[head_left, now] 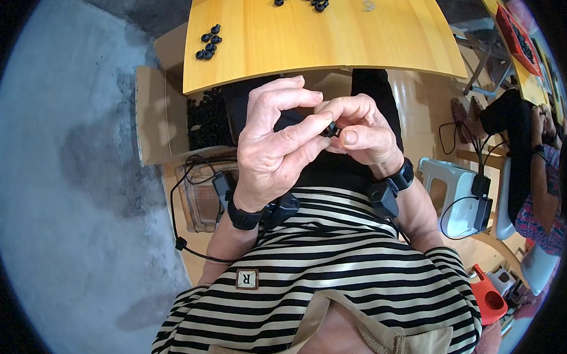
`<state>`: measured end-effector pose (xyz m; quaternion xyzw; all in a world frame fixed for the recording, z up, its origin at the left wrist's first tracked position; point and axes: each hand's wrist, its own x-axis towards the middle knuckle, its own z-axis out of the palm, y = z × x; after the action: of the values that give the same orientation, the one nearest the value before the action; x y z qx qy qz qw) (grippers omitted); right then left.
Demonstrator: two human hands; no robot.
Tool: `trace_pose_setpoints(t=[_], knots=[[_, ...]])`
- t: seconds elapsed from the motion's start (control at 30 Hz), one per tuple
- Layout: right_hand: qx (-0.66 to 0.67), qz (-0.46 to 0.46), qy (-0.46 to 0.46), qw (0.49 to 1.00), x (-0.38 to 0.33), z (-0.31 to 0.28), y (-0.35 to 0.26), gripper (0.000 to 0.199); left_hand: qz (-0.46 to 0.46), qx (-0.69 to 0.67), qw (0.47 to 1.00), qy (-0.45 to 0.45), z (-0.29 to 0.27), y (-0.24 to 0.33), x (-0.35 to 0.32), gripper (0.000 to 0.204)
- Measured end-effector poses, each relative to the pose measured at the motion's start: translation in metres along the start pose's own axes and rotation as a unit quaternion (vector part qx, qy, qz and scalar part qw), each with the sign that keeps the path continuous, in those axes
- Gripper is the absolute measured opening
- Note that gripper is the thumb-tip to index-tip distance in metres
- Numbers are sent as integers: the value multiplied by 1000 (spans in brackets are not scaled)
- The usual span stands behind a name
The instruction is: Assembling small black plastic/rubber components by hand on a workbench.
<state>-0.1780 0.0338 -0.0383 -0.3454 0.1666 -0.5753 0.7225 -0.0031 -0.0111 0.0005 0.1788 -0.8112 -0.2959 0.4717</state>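
We can see one small black piece (330, 130) up between the two hands, over the lap and near the close edge of the table (338, 45). The left hand (313, 129) has its thumb and a finger pinched on the piece. The right hand (336, 121) has its thumb and finger bent in from the other side, and they look pinched on it too. The fingertips hide a lot, so we cannot tell its whole shape, or if it is one part or two.

We think it is very light, since fingertips are enough to hold it up. It looks like plastic or rubber, but we cannot tell if it is stiff or a bit soft. It has some shine, so it may be smooth and could slip if we pinch only the tip. We do not think it would break easily. We would hold it by its sides, one end for each hand, and pinch gently.

More loose black pieces (210, 48) sit on the table near its left edge. They look chunky and round, so they might roll. A cardboard box (153, 116) below holds a big heap of dark bits (205, 125).
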Motion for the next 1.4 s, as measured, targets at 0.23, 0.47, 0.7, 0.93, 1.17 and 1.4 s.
trace_pose_setpoints(t=[0.23,0.47,0.7,0.93,1.17,1.4], knots=[[-10,5,-11,1000,1,6,-2,26,0,-14,1000,5,3,0,-3,32],[-13,42,39,998,-4,11,-5,20,7,5,1000,10,2,-1,-2,32],[-29,19,35,999,-2,8,-1,19,-4,-2,1000,20,5,2,-1,31],[-15,-16,65,998,-2,23,2,18,0,-7,1000,27,6,2,-2,31],[39,16,83,996,1,24,4,22,-23,-25,999,35,9,0,-6,31],[-7,39,95,995,-3,20,-5,20,-21,-21,999,44,11,-5,-6,32]])
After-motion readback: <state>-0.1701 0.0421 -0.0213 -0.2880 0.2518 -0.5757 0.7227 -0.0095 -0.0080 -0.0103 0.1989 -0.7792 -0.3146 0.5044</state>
